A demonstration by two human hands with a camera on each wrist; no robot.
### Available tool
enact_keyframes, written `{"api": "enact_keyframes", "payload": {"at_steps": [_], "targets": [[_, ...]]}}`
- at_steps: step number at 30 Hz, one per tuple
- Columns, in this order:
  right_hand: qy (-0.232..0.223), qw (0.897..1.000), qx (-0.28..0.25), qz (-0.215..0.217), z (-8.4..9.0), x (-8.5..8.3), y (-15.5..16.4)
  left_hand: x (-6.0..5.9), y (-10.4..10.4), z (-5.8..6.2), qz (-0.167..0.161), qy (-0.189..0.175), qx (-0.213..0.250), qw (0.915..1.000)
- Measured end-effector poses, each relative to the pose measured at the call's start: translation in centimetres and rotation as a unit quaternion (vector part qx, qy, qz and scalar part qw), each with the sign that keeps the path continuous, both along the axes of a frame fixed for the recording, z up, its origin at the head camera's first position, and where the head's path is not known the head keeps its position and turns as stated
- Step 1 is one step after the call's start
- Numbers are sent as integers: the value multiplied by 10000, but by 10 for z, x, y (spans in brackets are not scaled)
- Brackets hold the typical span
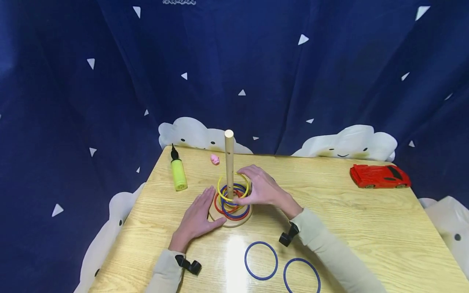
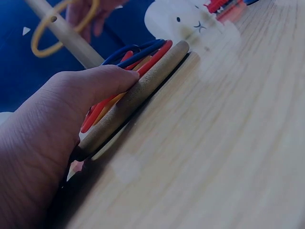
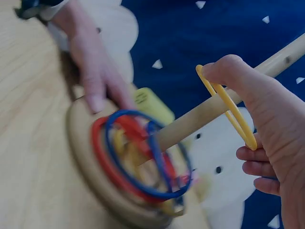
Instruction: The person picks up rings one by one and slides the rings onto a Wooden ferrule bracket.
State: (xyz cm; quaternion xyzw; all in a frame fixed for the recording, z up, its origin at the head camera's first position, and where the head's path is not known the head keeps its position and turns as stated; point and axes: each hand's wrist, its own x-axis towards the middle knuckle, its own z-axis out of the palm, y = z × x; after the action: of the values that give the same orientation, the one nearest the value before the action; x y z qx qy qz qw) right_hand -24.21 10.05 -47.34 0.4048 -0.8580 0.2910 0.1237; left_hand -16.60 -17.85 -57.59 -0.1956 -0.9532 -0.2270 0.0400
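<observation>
A wooden peg stands on a round wooden base with several red, blue and yellow rings stacked on it. My right hand pinches a yellow ring that is threaded over the peg, a little above the stack; the yellow ring runs between thumb and fingers. My left hand lies flat on the table with its fingers straight, touching the base's left edge. Two blue rings lie on the table near me.
On the wooden table a yellow-green hand pump and a small pink toy lie behind the peg at the left. A red toy car sits at the far right. A blue curtain with white clouds surrounds the table.
</observation>
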Motion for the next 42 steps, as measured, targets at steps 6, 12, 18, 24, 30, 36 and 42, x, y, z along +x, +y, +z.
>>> {"api": "enact_keyframes", "payload": {"at_steps": [6,12,18,24,30,36,42], "targets": [[-8,9993,326,-204,-32,2,-4,1,1,1,-40,177,78,9998],[-76,9986,499,-165,-52,4,-6,1,1,2,-21,10,6,10000],[-240,9980,556,-164,-62,10,-6,1,0,1,-14,-73,-37,10000],[-319,9989,301,-187,-64,18,3,1,0,1,5,-70,-44,10000],[-409,9987,37,-287,-64,38,28,1,1,2,21,-104,-54,9999],[-641,9960,-33,-629,-71,63,61,1,1,1,-6,-106,-69,9999],[-696,9936,-25,-892,-79,83,88,1,0,0,-5,-99,-31,9999]]}}
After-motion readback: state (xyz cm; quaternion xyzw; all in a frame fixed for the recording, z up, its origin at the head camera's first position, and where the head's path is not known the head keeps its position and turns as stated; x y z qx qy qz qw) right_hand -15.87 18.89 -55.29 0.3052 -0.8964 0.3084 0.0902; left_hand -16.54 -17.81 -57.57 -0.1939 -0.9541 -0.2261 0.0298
